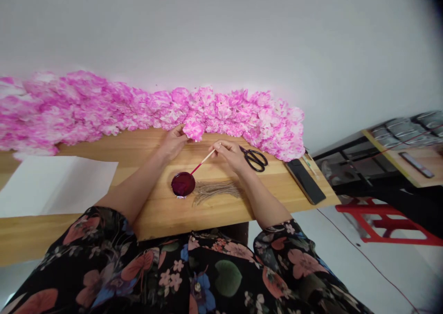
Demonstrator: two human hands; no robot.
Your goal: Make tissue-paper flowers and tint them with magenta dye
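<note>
My left hand [175, 142] is closed on a pink-and-white artificial flower [194, 128], held upright in front of the row of similar flowers. Between the fingers of my right hand [226, 153] is a thin wooden stick [207, 156], possibly a brush. Its lower end is stained dark red and reaches the rim of a small round dish [183, 184] of dark red liquid. Just right of the dish lies a bundle of thin brown twine or stems [218, 190]. Black-handled scissors [255, 159] rest beside my right wrist, their blades partly hidden by it.
A long heap of pink-and-white flowers [97, 104] lines the back of the wooden table [162, 222] along the wall. White paper [58, 185] lies at the left. A black phone [305, 182] sits near the right edge; a red stool [387, 222] stands beyond.
</note>
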